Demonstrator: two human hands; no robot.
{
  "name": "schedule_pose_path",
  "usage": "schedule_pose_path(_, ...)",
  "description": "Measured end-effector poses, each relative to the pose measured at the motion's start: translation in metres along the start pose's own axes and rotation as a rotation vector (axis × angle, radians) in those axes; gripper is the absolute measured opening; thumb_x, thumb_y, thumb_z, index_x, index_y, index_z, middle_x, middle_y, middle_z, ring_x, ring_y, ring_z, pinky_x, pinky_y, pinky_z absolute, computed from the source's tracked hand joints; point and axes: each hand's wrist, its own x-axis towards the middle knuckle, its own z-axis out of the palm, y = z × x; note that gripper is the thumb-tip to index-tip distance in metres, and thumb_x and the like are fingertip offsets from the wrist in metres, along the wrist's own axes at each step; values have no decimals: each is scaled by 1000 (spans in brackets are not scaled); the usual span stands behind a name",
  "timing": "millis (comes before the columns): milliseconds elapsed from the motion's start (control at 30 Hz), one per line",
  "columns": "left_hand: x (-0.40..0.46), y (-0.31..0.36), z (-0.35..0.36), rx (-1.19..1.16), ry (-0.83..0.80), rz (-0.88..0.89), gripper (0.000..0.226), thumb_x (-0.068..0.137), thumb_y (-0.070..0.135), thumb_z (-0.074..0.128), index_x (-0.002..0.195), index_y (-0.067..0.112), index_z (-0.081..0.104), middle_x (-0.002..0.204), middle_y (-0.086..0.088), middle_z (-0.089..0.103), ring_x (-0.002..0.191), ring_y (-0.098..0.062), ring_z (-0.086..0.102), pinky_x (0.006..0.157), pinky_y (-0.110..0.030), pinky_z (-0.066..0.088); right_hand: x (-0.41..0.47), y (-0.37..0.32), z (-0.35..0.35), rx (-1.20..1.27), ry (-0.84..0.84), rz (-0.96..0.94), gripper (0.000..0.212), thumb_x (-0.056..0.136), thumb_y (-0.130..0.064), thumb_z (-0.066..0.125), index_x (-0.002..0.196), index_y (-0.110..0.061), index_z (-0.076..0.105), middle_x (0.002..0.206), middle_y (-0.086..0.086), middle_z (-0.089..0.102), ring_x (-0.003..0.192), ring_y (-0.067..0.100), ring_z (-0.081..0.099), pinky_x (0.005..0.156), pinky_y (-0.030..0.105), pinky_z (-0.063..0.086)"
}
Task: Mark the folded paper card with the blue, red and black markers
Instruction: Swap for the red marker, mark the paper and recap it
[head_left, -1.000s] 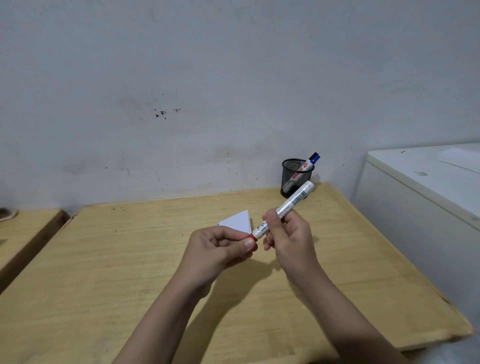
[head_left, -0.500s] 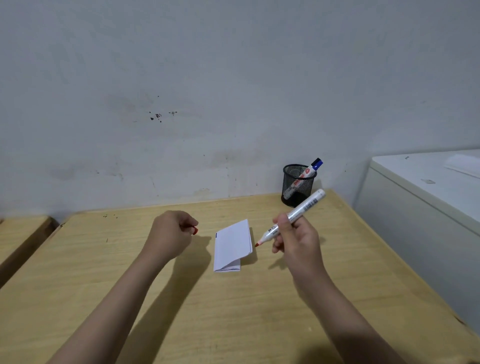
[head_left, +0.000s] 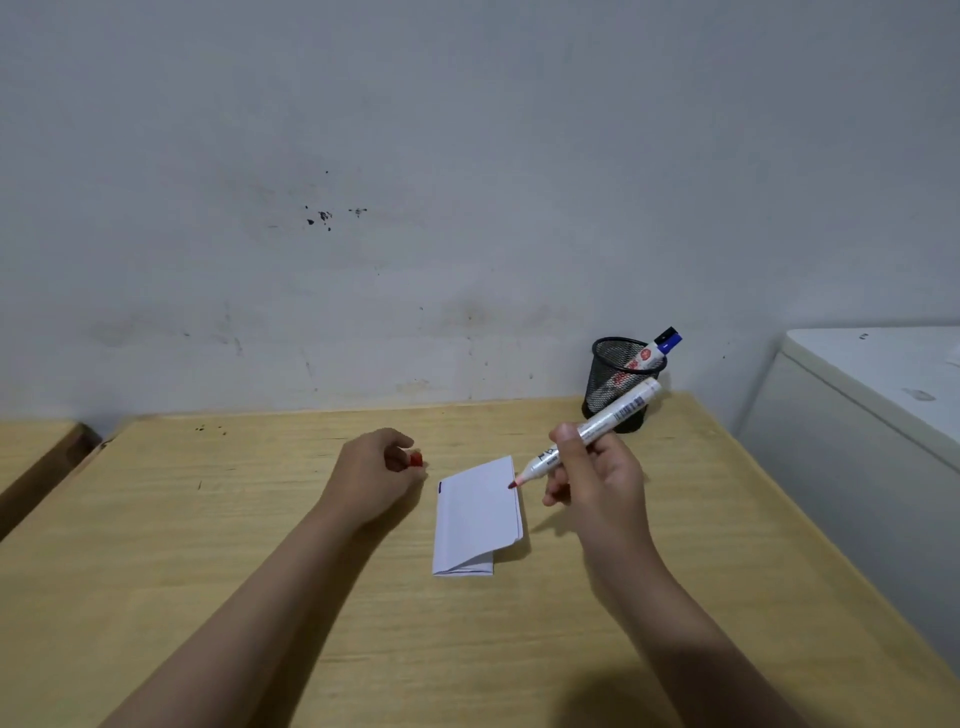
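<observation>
A white folded paper card (head_left: 477, 514) lies flat on the wooden table (head_left: 260, 545), with a small dark mark at its upper left corner. My right hand (head_left: 597, 478) grips an uncapped red marker (head_left: 597, 426), whose red tip hovers at the card's upper right edge. My left hand (head_left: 374, 473) rests left of the card, fingers curled around the red cap (head_left: 415, 460). A blue-capped marker (head_left: 652, 353) stands in a black mesh pen holder (head_left: 615, 384) at the back. No black marker is visible.
A grey wall rises directly behind the table. A white cabinet (head_left: 857, 431) stands close on the right. Another wooden surface (head_left: 31, 447) sits to the far left, separated by a gap.
The cap has come off the red marker. My left hand moved left with the cap, and the card now lies uncovered on the table. My right hand brought the tip down toward the card.
</observation>
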Motion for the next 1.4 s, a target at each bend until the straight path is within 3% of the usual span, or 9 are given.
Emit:
schedule_pose_path(133,-31,15,-1,-254,152,-40,20,72,15,74,88,11,63,76,-4,65,70,-16,60,63,-13,46,11,-6,17,74,-34,20,18,87,-20,64,73,-11,56,44,-6,52,42,9,50,46,25,47)
schedule_pose_path(233,-57,22,3,-346,22,-60,21,62,19,80,77,17,64,69,-1,64,60,-12,55,61,-29,49,25,3,35,30,-65,117,21,81,-22,72,71,-14,55,44,0,56,40,13,53,54,36,48)
schedule_pose_path(333,-64,19,6,-172,-101,-26,31,50,39,80,75,28,66,69,7,64,57,-8,53,61,-33,49,36,17,48,10,-87,233,22,81,-15,68,68,-13,51,51,3,63,44,13,57,56,39,52)
schedule_pose_path(433,-61,13,8,6,-86,77,33,45,54,73,72,34,67,72,9,64,65,0,55,77,-39,49,42,32,55,-48,-110,303,18,81,-8,63,69,-14,51,53,1,67,49,13,62,59,38,55)
schedule_pose_path(500,-60,9,10,45,-92,134,35,46,59,70,72,35,68,77,10,63,69,0,55,80,-43,48,43,43,56,-94,-115,325,15,81,-9,63,71,-13,53,60,6,68,51,14,65,59,36,57)
schedule_pose_path(700,-59,1,13,109,-93,284,39,57,63,64,81,33,71,85,15,61,84,1,54,84,-38,43,42,64,48,-167,-151,257,24,83,-15,69,66,-9,53,54,2,69,59,18,72,58,35,58)
schedule_pose_path(900,-59,0,11,197,-96,372,44,64,64,56,86,30,71,94,21,60,93,-2,54,85,-34,34,40,65,48,-223,-122,201,32,76,-16,77,72,2,51,69,20,69,62,18,74,52,33,58)
schedule_pose_path(1133,-61,1,10,288,-102,416,45,69,64,49,91,30,70,103,21,61,96,-2,54,83,-30,28,39,65,52,-279,-91,142,29,80,-13,71,72,2,48,66,25,69,56,19,72,53,46,58)
schedule_pose_path(1400,-60,0,10,320,-105,440,40,71,63,50,90,32,67,109,22,61,97,-3,54,82,-32,28,40,69,52,-311,-76,98,28,81,-9,67,66,1,45,66,29,65,49,13,69,44,30,53)
